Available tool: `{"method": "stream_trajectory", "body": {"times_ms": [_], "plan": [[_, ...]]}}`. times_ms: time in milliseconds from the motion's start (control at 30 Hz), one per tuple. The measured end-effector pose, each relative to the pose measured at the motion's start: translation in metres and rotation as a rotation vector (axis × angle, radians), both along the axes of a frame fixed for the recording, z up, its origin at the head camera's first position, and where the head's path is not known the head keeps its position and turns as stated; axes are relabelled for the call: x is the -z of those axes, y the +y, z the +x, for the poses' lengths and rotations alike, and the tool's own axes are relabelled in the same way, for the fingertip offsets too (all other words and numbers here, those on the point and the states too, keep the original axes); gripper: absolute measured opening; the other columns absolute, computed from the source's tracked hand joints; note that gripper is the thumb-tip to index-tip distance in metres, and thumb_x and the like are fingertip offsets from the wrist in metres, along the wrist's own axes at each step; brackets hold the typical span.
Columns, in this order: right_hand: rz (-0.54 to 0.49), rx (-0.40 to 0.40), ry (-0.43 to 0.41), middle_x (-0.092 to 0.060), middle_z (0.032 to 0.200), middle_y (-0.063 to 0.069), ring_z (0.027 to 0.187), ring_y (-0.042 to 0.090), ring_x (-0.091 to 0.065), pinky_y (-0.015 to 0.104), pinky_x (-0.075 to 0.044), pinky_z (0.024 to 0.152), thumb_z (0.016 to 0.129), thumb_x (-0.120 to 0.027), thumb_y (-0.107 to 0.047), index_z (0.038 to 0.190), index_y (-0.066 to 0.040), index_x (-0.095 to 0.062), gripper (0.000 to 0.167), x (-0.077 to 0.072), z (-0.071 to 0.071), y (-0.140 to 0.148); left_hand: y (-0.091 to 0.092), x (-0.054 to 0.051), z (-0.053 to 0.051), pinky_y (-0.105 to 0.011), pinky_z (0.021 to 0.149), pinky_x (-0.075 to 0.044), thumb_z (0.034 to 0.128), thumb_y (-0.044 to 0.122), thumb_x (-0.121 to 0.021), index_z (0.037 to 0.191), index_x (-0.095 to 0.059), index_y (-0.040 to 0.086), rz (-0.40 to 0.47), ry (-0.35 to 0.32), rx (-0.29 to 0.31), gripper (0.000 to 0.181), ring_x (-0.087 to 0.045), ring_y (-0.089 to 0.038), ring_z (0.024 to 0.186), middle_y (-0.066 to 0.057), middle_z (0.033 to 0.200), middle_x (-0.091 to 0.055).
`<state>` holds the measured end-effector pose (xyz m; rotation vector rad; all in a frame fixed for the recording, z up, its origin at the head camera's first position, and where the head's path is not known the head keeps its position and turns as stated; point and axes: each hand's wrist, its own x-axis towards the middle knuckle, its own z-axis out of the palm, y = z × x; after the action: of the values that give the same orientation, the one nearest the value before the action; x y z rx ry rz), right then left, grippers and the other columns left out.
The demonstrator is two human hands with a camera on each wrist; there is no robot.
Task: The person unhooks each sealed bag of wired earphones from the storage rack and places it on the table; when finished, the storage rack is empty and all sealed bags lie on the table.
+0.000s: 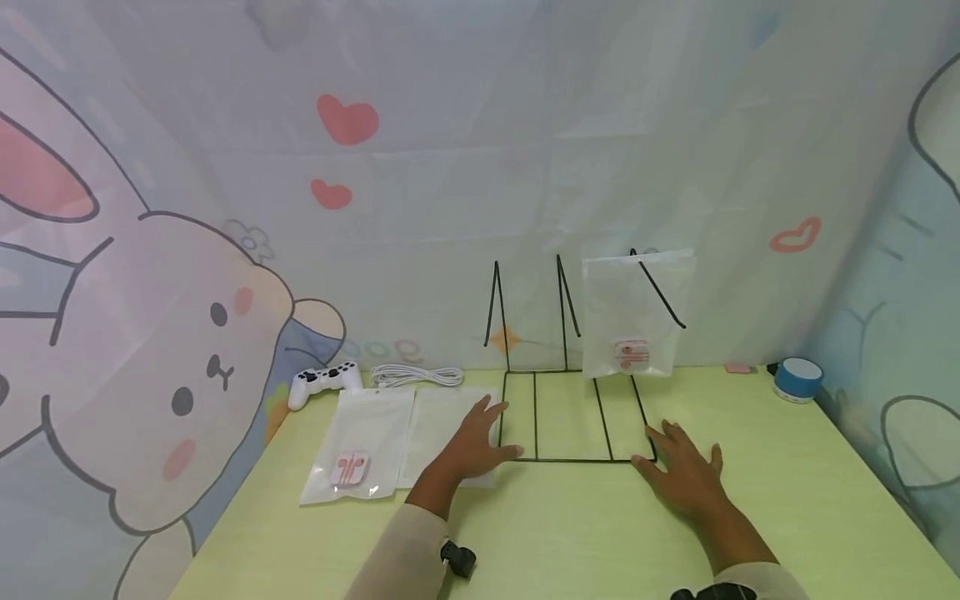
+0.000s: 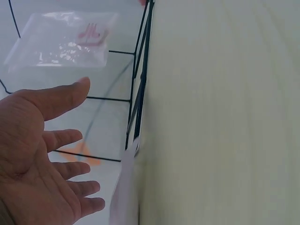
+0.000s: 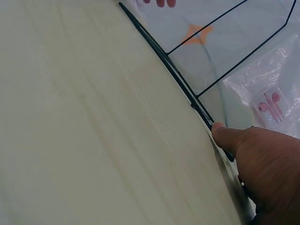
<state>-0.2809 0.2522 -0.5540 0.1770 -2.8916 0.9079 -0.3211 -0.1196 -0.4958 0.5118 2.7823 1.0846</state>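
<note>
A black wire rack (image 1: pixel 576 460) stands on the table with three upright hooks. From its right hook hangs a clear bag (image 1: pixel 637 308) holding pink earphones (image 1: pixel 632 354). My right hand (image 1: pixel 686 475) is at the base's front right corner, its thumb touching the wire in the right wrist view. My left hand (image 1: pixel 474 442) is beside the base's left side, fingers spread and holding nothing; in the left wrist view the left hand (image 2: pixel 51 154) shows an open palm. Under and beside my left arm lie two flat bags, one (image 1: pixel 375 425) with pink earphones (image 1: pixel 349 469) inside.
At the back left of the table (image 1: pixel 570 533) are a white game controller (image 1: pixel 324 380) and a coiled white cable (image 1: pixel 417 376). A blue-and-white round container (image 1: pixel 798 380) and a small pink block (image 1: pixel 738 367) are at the back right. A printed curtain (image 1: pixel 450 167) hangs behind.
</note>
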Motion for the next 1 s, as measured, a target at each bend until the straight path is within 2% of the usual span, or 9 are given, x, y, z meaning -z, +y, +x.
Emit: {"method": "stream_trajectory", "body": {"times_ms": [367, 567, 700, 867, 1000], "plan": [[-0.003, -0.003, 0.003, -0.030, 0.174, 0.032, 0.161, 0.059, -0.025, 0.092, 0.004, 0.117, 0.108, -0.061, -0.056, 0.164, -0.005, -0.047, 0.077, 0.000, 0.001, 0.001, 0.037, 0.012, 0.001, -0.071, 0.128, -0.033, 0.1011, 0.036, -0.079, 0.167, -0.043, 0.007, 0.048, -0.008, 0.040, 0.080, -0.025, -0.051, 0.166, -0.026, 0.180, -0.022], [0.001, 0.001, 0.014, -0.031, 0.174, 0.032, 0.161, 0.059, -0.026, 0.092, 0.002, 0.117, 0.108, -0.061, -0.055, 0.164, -0.005, -0.047, 0.076, -0.002, 0.003, 0.000, 0.054, 0.017, -0.003, -0.070, 0.130, -0.031, 0.1012, 0.035, -0.079, 0.166, -0.045, 0.008, 0.045, 0.000, 0.042, 0.078, -0.021, -0.049, 0.168, -0.024, 0.180, -0.024], [0.005, 0.004, 0.016, -0.031, 0.173, 0.033, 0.161, 0.059, -0.026, 0.092, 0.002, 0.116, 0.108, -0.062, -0.054, 0.164, -0.005, -0.047, 0.076, -0.004, 0.004, 0.000, 0.063, 0.018, -0.005, -0.071, 0.132, -0.026, 0.1011, 0.036, -0.078, 0.165, -0.045, 0.009, 0.008, 0.013, 0.041, 0.077, -0.018, -0.050, 0.169, -0.024, 0.180, -0.025], [0.004, -0.001, 0.000, -0.029, 0.174, 0.033, 0.161, 0.059, -0.025, 0.092, 0.003, 0.116, 0.108, -0.061, -0.056, 0.165, -0.005, -0.046, 0.078, -0.004, 0.002, 0.001, 0.072, 0.023, -0.008, -0.068, 0.135, -0.022, 0.1010, 0.040, -0.077, 0.165, -0.046, 0.010, -0.064, 0.021, 0.025, 0.077, -0.017, -0.050, 0.169, -0.024, 0.179, -0.028], [-0.013, -0.007, -0.012, -0.028, 0.174, 0.033, 0.161, 0.059, -0.023, 0.092, 0.004, 0.116, 0.108, -0.062, -0.058, 0.165, -0.004, -0.046, 0.080, -0.003, 0.001, 0.001, 0.075, 0.026, -0.008, -0.069, 0.135, -0.020, 0.1003, 0.040, -0.079, 0.165, -0.047, 0.010, -0.084, 0.027, 0.010, 0.078, -0.017, -0.053, 0.168, -0.026, 0.177, -0.030]]}}
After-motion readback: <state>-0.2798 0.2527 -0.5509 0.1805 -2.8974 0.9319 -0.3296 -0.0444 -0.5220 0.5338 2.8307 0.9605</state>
